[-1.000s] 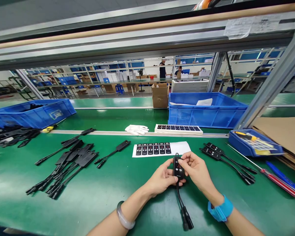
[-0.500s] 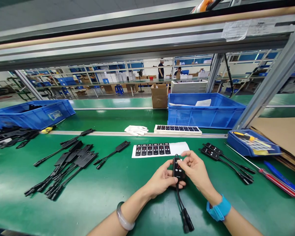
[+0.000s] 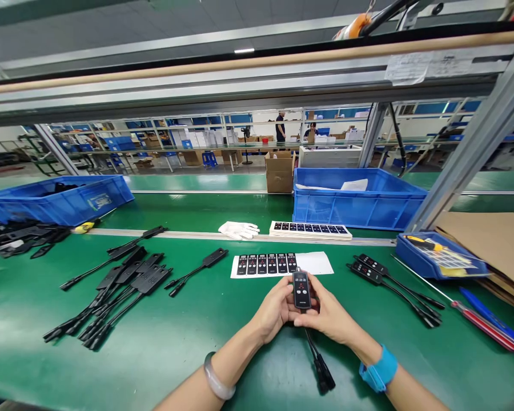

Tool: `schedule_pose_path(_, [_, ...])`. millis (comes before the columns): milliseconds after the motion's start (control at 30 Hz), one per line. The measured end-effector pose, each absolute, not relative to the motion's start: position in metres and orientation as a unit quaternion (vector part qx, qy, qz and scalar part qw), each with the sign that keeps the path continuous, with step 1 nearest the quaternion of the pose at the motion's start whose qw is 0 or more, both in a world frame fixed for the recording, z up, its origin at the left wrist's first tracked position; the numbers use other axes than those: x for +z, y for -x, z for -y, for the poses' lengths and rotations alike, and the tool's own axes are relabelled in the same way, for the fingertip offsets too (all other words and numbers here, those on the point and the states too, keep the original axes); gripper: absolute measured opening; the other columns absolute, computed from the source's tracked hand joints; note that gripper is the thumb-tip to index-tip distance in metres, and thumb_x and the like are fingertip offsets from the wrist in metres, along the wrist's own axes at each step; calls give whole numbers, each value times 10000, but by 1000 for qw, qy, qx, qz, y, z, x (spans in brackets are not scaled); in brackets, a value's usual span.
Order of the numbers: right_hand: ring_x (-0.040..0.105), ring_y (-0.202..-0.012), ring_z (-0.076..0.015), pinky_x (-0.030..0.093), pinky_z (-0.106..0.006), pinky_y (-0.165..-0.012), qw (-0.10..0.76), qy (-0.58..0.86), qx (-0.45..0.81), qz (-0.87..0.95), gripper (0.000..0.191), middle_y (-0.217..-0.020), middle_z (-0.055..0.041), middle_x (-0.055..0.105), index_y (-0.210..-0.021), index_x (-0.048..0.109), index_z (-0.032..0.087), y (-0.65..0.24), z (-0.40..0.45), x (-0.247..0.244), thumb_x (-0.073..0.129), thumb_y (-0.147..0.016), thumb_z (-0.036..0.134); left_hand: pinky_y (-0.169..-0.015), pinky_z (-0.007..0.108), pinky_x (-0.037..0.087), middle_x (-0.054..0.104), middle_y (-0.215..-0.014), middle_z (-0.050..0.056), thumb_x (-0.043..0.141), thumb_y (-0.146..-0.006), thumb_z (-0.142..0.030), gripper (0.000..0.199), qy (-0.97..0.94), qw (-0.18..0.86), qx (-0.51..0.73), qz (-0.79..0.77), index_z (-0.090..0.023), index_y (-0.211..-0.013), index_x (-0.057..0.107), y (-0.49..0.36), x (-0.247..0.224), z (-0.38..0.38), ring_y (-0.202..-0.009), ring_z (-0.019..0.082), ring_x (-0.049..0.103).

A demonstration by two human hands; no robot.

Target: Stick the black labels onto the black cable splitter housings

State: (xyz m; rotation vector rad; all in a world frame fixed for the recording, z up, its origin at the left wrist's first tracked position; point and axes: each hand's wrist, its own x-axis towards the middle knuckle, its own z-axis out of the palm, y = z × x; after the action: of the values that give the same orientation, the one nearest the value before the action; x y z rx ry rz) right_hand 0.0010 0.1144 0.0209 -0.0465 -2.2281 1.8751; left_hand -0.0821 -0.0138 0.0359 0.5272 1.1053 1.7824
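Between my two hands is a small black controller with a printed button label on its face; two short cables with plugs hang from its lower end. My left hand grips its left side, and my right hand closes on the right side with the thumb near the lower edge. Just beyond the hands lies a white label sheet carrying several black labels on its left part. To the right rest two labelled controllers. On the left are several controllers with plain black faces upward, and a single one lies apart.
A stack of label sheets and white gloves lie farther back. Blue bins stand at the back right and left. A small blue tray, a red screwdriver and cardboard are on the right.
My right hand has moved from the controller's upper face down to its right side, so both hands now hold it. The controller has shifted slightly left and turned more upright.
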Motion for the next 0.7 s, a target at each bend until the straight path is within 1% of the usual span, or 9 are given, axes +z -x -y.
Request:
schedule_pose_path(67, [549,-1036,-220,481,-333,-867,112,-2,654,749,679,-1174,-59,557,-1354,361,235,-1,-115,24,672,-765,369,-589,262,506,652,-886,100,532,-824,-380,367,-213,462,726,-463,-169,-1114,455,82,36,14,-731,204,661])
schedule_pose_path(133, [551,-1021,-214,469,-341,-877,131,6,643,755,471,-1098,-51,593,-1298,457,224,0,-115,24,523,-870,408,-599,268,510,649,-858,88,569,-814,-412,404,-224,450,718,-482,-169,-1108,435,81,35,13,-707,199,662])
schedule_pose_path(167, [558,-997,-215,475,-343,-860,144,17,635,759,428,-1052,-51,608,-1268,497,216,0,-115,23,475,-893,420,-599,269,511,646,-850,81,586,-805,-435,427,-233,442,712,-493,-171,-1100,424,80,34,13,-697,198,662])
schedule_pose_path(300, [590,-832,-210,514,-319,-713,180,63,616,764,417,-911,-45,624,-1208,555,190,2,-113,15,482,-878,434,-584,272,516,638,-870,66,599,-781,-514,480,-272,411,692,-528,-179,-1069,410,77,28,10,-637,173,652])
schedule_pose_path(400, [594,-789,-201,517,-303,-660,195,66,572,794,377,-889,-43,617,-1195,565,194,3,-110,11,441,-900,394,-607,287,520,639,-904,66,608,-775,-513,485,-264,411,694,-528,-182,-1073,417,77,26,8,-640,164,646])
schedule_pose_path(500, [576,-891,-230,514,-351,-755,239,68,455,855,402,-1003,-67,594,-1265,508,220,3,-109,12,464,-895,370,-717,321,518,628,-998,89,608,-785,-491,502,-230,424,729,-486,-186,-1132,412,77,26,7,-786,190,650])
schedule_pose_path(600, [523,-1012,-252,478,-378,-862,267,55,324,906,467,-1109,-94,537,-1330,411,220,2,-116,16,492,-875,289,-851,385,480,605,-1081,131,497,-841,-534,586,-236,438,731,-468,-177,-1281,347,78,27,8,-941,225,619])
schedule_pose_path(667, [523,-991,-259,481,-379,-846,253,71,242,934,432,-1086,-113,526,-1302,426,186,0,-127,18,448,-872,208,-903,424,447,587,-1129,147,435,-869,-533,616,-292,395,687,-536,-179,-1353,294,82,27,11,-997,239,593])
schedule_pose_path(700, [528,-967,-269,485,-383,-825,244,95,194,945,406,-1065,-129,524,-1266,458,154,-2,-135,18,435,-861,172,-932,438,424,575,-1157,144,429,-876,-511,598,-332,342,651,-590,-192,-1365,295,85,27,13,-1028,242,574])
